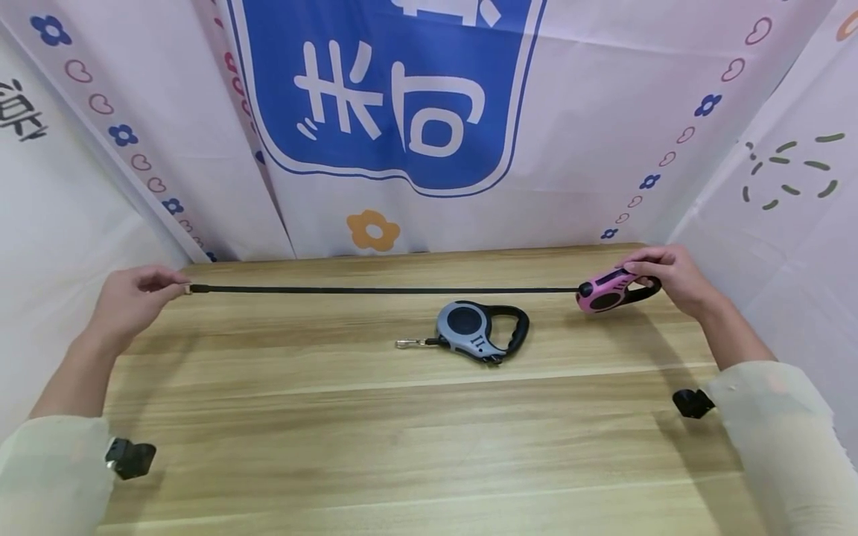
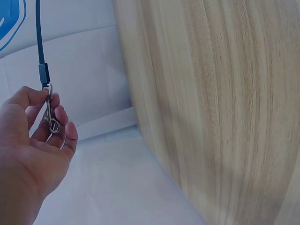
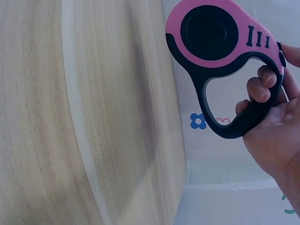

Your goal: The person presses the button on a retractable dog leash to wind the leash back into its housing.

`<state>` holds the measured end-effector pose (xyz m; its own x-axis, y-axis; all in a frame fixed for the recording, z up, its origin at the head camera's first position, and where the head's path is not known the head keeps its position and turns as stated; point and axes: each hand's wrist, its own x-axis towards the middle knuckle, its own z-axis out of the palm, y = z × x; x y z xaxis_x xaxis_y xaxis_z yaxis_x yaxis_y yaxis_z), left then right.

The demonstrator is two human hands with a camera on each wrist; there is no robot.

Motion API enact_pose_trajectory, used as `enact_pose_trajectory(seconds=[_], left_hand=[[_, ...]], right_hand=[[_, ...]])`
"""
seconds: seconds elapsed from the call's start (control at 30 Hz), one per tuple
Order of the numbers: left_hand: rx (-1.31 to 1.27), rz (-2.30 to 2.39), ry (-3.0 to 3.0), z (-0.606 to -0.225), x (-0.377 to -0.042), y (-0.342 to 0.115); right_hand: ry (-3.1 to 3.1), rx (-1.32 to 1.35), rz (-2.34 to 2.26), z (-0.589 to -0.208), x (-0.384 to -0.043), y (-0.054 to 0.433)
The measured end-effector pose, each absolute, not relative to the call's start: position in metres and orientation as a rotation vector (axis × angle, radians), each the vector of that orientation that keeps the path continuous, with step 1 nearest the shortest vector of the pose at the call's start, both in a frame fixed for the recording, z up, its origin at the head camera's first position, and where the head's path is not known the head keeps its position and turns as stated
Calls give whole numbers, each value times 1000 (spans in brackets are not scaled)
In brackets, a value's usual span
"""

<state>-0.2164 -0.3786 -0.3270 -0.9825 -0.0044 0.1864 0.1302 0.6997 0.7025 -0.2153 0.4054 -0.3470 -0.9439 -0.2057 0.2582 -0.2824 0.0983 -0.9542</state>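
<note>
A pink and black retractable dog leash (image 1: 603,291) is held up at the right by my right hand (image 1: 672,279). In the right wrist view the fingers curl round the black loop handle of the pink leash (image 3: 211,61). Its black strap (image 1: 389,290) stretches nearly level across to the left. There my left hand (image 1: 134,301) pinches the metal snap hook at the strap's end. The left wrist view shows this snap hook (image 2: 49,110) between thumb and fingers. Between the hands lies a grey-blue and black retractable leash (image 1: 476,331) on the wooden table, its own metal clip (image 1: 410,343) pointing left.
The wooden table (image 1: 402,447) spreads below both arms. White printed cloth (image 1: 590,149) stands along its back and both sides. A small black device (image 1: 132,458) sits at the left sleeve, another black device (image 1: 693,403) at the right sleeve.
</note>
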Motion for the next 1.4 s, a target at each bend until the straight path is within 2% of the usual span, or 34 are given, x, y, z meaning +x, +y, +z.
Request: enact_pose_trajectory(seconds=[0.37,1.0,1.4], left_hand=[[-185,-1076,-2747,-333,-214,-386],[-166,-1114,-2736,-328,-211,-382],[-166,-1121,-2737,-332,-211,-384]], right_hand=[[-2269,505,2048,-353,-215,409],[-2185,380,2086,-353,-214,406],[-2180,395,2073,-355,-215,406]])
